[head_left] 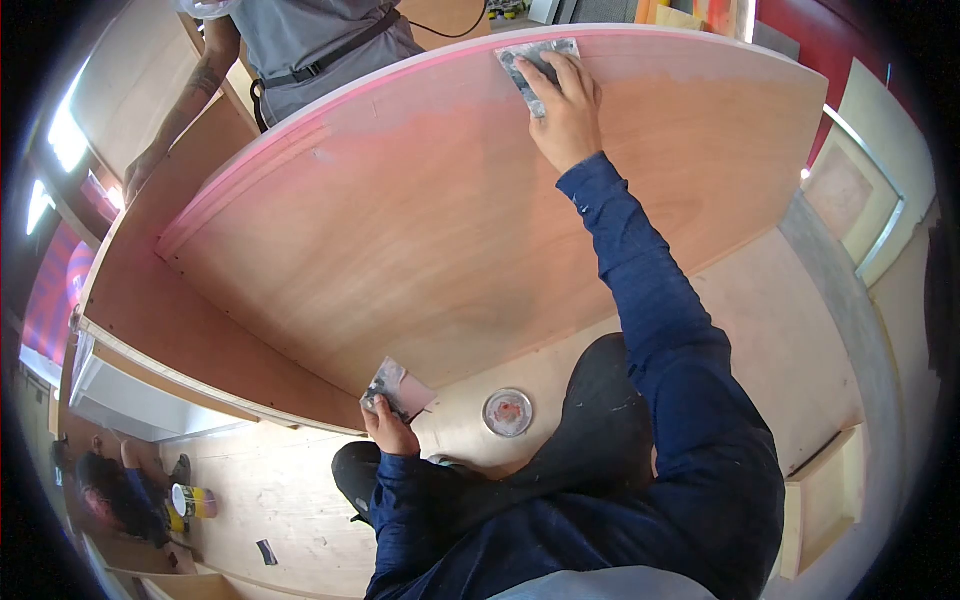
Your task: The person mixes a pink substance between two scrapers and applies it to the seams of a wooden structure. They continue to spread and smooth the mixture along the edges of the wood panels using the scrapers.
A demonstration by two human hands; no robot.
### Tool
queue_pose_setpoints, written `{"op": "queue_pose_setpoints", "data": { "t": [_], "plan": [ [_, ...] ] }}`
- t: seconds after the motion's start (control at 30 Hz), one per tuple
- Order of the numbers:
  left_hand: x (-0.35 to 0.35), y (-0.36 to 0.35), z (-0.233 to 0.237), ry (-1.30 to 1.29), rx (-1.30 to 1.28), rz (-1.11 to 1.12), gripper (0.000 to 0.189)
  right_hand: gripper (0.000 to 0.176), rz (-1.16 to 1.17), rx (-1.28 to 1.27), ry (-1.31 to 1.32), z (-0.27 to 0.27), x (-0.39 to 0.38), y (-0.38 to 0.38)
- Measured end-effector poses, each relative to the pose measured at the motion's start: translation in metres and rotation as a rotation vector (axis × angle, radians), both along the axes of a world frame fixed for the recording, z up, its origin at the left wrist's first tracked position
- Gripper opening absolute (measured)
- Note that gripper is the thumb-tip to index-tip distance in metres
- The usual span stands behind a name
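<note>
1. The grey-smeared scraper (pixel 511 79) lay against the upper part of the panel (pixel 420 230), at its curved edge; its face was best kept flat and its pressure even.
2. The right hand (pixel 566 108) had its grip closed on that scraper, fingers spread over the face, the thumb out of sight; spread fingers seemed right for loading the blade evenly.
3. Pink colour ran along the curved edge and faded into bare wood, so long strokes following that curve would likely have left fewer ridges.
4. The left hand (pixel 391 432) pinched a second plate (pixel 400 388), marked grey and pink, near the panel's lower edge; holding it level and clear of the wood made sense.
5. A shallow round dish (pixel 486 413) with reddish residue sat on the floor (pixel 300 490) by the knee, where a careless shift could have tipped it.
6. Beyond the panel stood a co-worker (pixel 330 40); steady, controlled pressure was the sensible choice there.
</note>
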State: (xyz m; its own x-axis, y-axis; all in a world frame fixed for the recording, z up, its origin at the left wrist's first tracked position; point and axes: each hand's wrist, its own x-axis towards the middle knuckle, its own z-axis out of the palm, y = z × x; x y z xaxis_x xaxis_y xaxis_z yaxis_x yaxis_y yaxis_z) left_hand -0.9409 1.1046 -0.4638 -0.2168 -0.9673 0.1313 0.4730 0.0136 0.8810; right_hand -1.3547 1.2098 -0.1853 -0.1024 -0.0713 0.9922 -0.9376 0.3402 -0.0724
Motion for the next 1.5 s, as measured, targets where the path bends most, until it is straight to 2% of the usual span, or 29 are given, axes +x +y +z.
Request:
{"op": "queue_pose_setpoints", "data": {
  "t": [0.23, 0.33, 0.4, 0.5, 0.63, 0.73, 0.8, 0.87, 0.9, 0.93, 0.97, 1.03, 1.07, 1.1, 1.23, 1.27, 1.3, 1.33, 1.37, 1.4, 1.43, 1.47, 1.5],
  "plan": [
    [-0.002, -0.002, -0.002, -0.007, 0.002, -0.008, 0.018, 0.064, -0.005, -0.008, -0.011, -0.001, -0.001, -0.006],
    [-0.003, -0.003, 0.005, -0.128, 0.072, -0.039, 0.018, 0.066, 0.0, -0.007, -0.01, -0.001, -0.002, -0.008],
    [-0.003, -0.005, 0.0, -0.116, -0.007, -0.047, 0.018, 0.067, 0.007, -0.006, -0.011, -0.003, -0.004, -0.01],
    [-0.004, -0.001, 0.007, -0.162, 0.023, -0.024, 0.018, 0.062, -0.001, -0.004, 0.012, -0.006, -0.007, -0.013],
    [-0.007, 0.008, 0.012, -0.008, 0.034, -0.049, 0.019, 0.062, 0.001, 0.018, 0.016, -0.019, -0.007, -0.014],
    [-0.016, 0.014, 0.026, 0.044, 0.141, -0.139, 0.021, 0.063, 0.028, 0.129, -0.058, -0.032, 0.011, 0.001],
    [-0.027, 0.017, 0.039, 0.086, 0.256, -0.347, 0.026, 0.063, 0.06, 0.286, -0.209, -0.044, 0.034, 0.018],
    [-0.047, 0.027, 0.066, 0.119, 0.318, -0.41, 0.028, 0.062, 0.414, 0.279, -0.307, -0.058, 0.083, 0.033],
    [-0.053, 0.03, 0.073, 0.146, 0.382, -0.473, 0.03, 0.063, 0.586, 0.333, -0.37, -0.082, 0.099, 0.033],
    [-0.061, 0.018, 0.054, -0.119, -0.039, -0.511, 0.032, 0.064, 0.758, 0.387, -0.433, -0.106, 0.115, 0.031],
    [-0.072, 0.011, 0.038, -0.211, -0.14, -0.498, 0.032, 0.064, 0.918, 0.473, -0.517, -0.103, 0.145, 0.04],
    [-0.087, 0.032, 0.065, 0.206, 0.355, -0.525, 0.032, 0.067, 1.192, 0.59, -0.622, -0.112, 0.185, 0.05],
    [-0.091, 0.018, 0.054, 0.223, 0.146, -0.717, 0.032, 0.068, 1.22, 0.671, -0.588, -0.127, 0.192, 0.053],
    [-0.091, 0.015, 0.056, 0.226, 0.147, -0.722, 0.032, 0.068, 0.979, 0.705, -0.417, -0.187, 0.185, 0.041],
    [-0.095, 0.018, 0.07, 0.381, 0.346, -0.688, 0.033, 0.065, 0.966, 0.656, -0.469, -0.153, 0.185, 0.059],
    [-0.092, 0.024, 0.083, 0.37, 0.329, -0.556, 0.033, 0.063, 0.93, 0.644, -0.467, -0.148, 0.179, 0.06],
    [-0.087, 0.031, 0.096, 0.358, 0.312, -0.426, 0.033, 0.062, 0.842, 0.743, -0.504, -0.144, 0.167, 0.062],
    [-0.078, 0.029, 0.107, 0.485, 0.353, -0.452, 0.033, 0.061, 0.751, 0.839, -0.539, -0.138, 0.151, 0.064],
    [-0.068, 0.035, 0.133, 0.482, 0.124, -0.535, 0.032, 0.06, 0.668, 0.862, -0.448, -0.131, 0.13, 0.06],
    [-0.057, 0.032, 0.142, 0.455, 0.004, -0.539, 0.032, 0.061, 0.464, 0.699, -0.357, -0.137, 0.113, 0.061],
    [-0.048, 0.027, 0.144, 0.435, -0.116, -0.536, 0.031, 0.06, 0.428, 0.589, -0.429, -0.124, 0.096, 0.061],
    [-0.04, 0.023, 0.137, 0.378, -0.066, -0.436, 0.027, 0.059, 0.393, 0.481, -0.507, -0.109, 0.081, 0.061],
    [-0.034, 0.008, 0.118, 0.141, -0.126, -0.255, 0.024, 0.057, 0.306, 0.352, -0.491, -0.087, 0.067, 0.063]
  ]
}}
